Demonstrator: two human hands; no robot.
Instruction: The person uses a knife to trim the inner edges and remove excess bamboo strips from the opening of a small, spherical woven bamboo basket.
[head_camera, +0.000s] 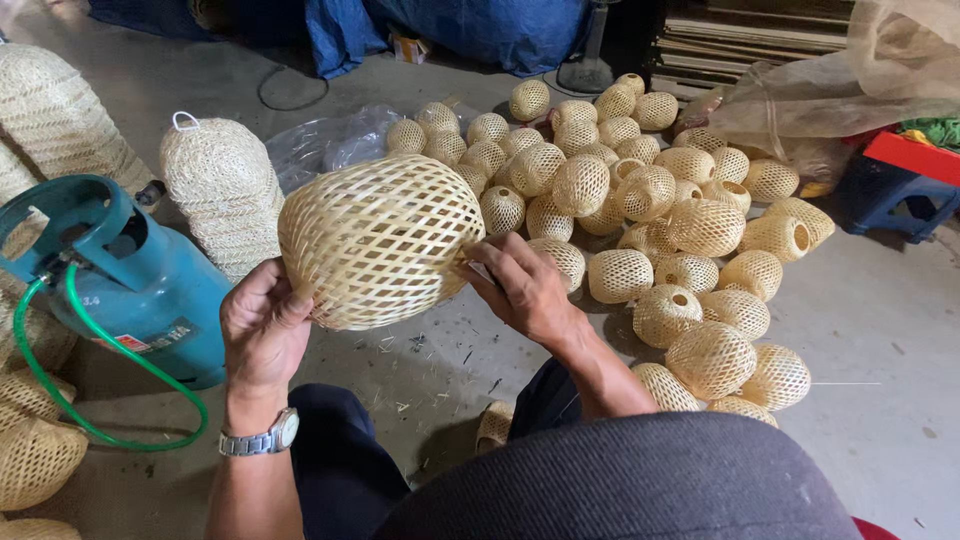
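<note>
One large woven bamboo shade (380, 240), open-lattice and rounded, is held up above the concrete floor (880, 330), in front of the person's knees. The left hand (262, 330) cups its lower left edge, thumb pressed on the weave and fingers closed round the rim; a wristwatch (262, 438) sits on that wrist. The right hand (520, 288) grips the shade's right side, fingers curled shut against the lattice, with something small and dark pinched there that is too hidden to tell.

To the right of the shade and behind it lies a heap of small bamboo shades (650, 200), roughly forty, too overlapped to count exactly. Just left of the shade stands one stack of nested woven shades (222, 185) with a white loop on top. Further left is one teal gas cylinder (120, 280) with one green hose (90, 400) looping from it. Behind the shade lies crumpled clear plastic sheet (325, 145). Well beyond the heap, to the far right of the shade, stands one blue stool (895, 190).
</note>
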